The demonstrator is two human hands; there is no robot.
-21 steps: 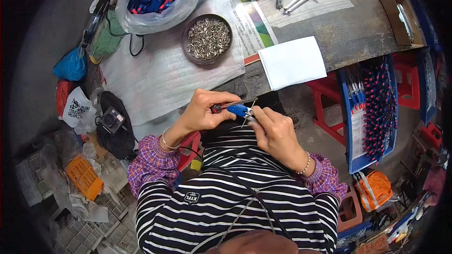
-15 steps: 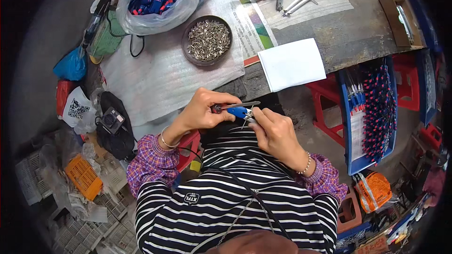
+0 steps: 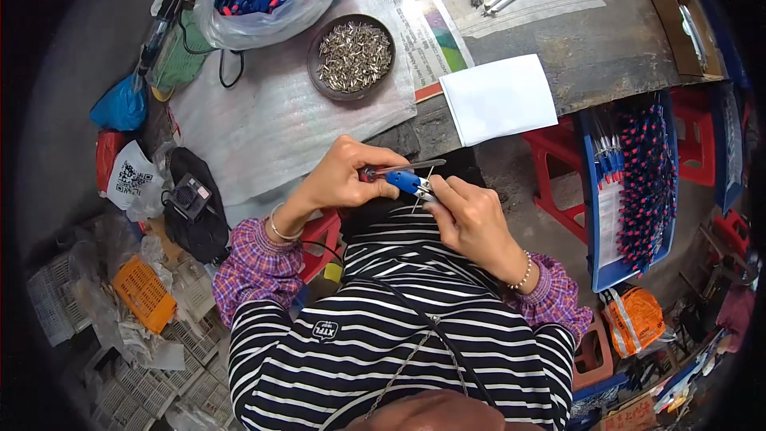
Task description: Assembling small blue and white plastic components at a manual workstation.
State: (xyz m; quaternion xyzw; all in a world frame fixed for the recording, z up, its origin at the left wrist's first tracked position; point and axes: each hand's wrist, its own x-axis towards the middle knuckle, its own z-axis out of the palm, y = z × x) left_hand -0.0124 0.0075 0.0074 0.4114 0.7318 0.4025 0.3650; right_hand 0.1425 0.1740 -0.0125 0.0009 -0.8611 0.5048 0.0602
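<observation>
From my end I see the blue-handled metal piece (image 3: 407,182) held between both hands, off the table's (image 3: 435,129) near edge, its long axis running left to right, tilted toward the lap. The left hand's (image 3: 341,179) fingers grip its blue end and a slim-shafted tool (image 3: 418,165); the right hand's (image 3: 477,219) pinch its metal end, equally near.

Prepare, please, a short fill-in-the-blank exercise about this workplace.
The left hand and right hand hold one ____ and silver tool.
Small metal pins lie in the round ____.
The paper nearest the right hand is ____.
The long blue tray is on the person's ____ side.
Missing words: blue; bowl; white; right.
</observation>
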